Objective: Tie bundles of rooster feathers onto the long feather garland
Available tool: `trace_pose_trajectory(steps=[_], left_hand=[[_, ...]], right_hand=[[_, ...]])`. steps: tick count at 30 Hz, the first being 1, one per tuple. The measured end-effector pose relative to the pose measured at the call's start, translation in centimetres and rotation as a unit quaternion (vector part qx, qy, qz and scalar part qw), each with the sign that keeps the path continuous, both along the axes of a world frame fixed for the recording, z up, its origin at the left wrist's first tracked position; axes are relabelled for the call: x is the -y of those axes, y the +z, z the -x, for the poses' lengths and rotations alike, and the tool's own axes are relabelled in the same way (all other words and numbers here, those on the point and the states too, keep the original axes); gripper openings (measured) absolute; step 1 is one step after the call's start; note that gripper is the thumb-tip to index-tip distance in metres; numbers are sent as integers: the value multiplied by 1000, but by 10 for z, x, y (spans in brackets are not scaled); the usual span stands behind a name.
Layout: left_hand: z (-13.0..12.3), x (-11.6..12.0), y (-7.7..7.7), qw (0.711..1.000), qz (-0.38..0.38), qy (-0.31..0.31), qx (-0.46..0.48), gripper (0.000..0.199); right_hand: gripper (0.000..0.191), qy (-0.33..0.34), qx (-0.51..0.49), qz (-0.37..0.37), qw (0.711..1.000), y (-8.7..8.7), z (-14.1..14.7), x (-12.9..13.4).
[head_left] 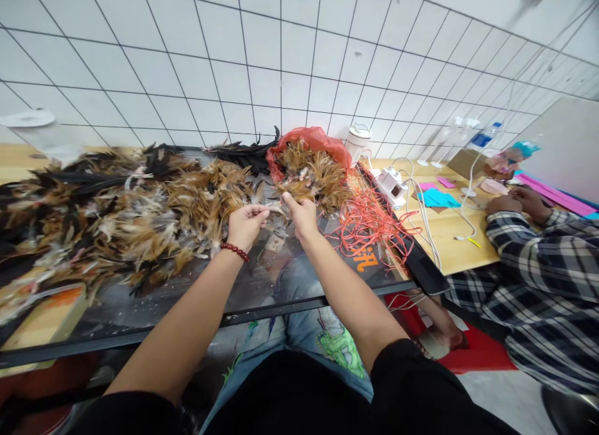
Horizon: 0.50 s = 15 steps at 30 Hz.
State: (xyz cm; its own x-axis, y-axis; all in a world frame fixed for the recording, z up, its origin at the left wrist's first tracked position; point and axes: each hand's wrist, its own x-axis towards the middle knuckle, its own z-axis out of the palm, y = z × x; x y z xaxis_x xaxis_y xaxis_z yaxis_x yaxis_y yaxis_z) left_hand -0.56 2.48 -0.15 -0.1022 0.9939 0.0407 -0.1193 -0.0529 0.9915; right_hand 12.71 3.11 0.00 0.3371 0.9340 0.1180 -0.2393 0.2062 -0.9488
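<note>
My left hand [246, 226], with a red bead bracelet [234, 252] at the wrist, pinches the pale end of a small feather bunch [276, 208]. My right hand [302, 218] grips the same bunch from the other side, thumb up. Its fingers are partly hidden. Just beyond my right hand, brown feathers [309, 166] fill a red plastic bag [322, 138]. Left of my hands spreads a large heap of brown, white and black feathers [154, 216]. Tangled orange-red string [360, 223] lies to the right of my hands.
A dark tray-like surface [187, 304] lies under my hands. A black phone [423, 266] rests at its right edge. White cables, a white power strip [390, 184] and a lidded white cup [358, 138] stand behind. At right, a person in a plaid shirt [538, 248] sits at the table.
</note>
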Motion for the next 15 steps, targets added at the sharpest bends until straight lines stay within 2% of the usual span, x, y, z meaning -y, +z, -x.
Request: trace_pose_trajectory(steps=[2, 4, 7, 10, 15], left_hand=[[1, -2, 0, 999, -7, 38, 12, 24], [1, -3, 1, 998, -22, 50, 21, 26], [-1, 0, 2, 999, -42, -5, 10, 34], [-3, 2, 0, 995, -63, -65, -32, 29], [1, -2, -8, 993, -76, -36, -78, 18]], right_hand=[[40, -22, -12, -2, 1000, 1, 0, 0], [39, -15, -14, -10, 1000, 1, 0, 1], [37, 46, -1, -31, 998, 0, 3, 4], [36, 91, 23, -36, 995, 0, 5, 6], [37, 97, 19, -31, 995, 0, 8, 6]])
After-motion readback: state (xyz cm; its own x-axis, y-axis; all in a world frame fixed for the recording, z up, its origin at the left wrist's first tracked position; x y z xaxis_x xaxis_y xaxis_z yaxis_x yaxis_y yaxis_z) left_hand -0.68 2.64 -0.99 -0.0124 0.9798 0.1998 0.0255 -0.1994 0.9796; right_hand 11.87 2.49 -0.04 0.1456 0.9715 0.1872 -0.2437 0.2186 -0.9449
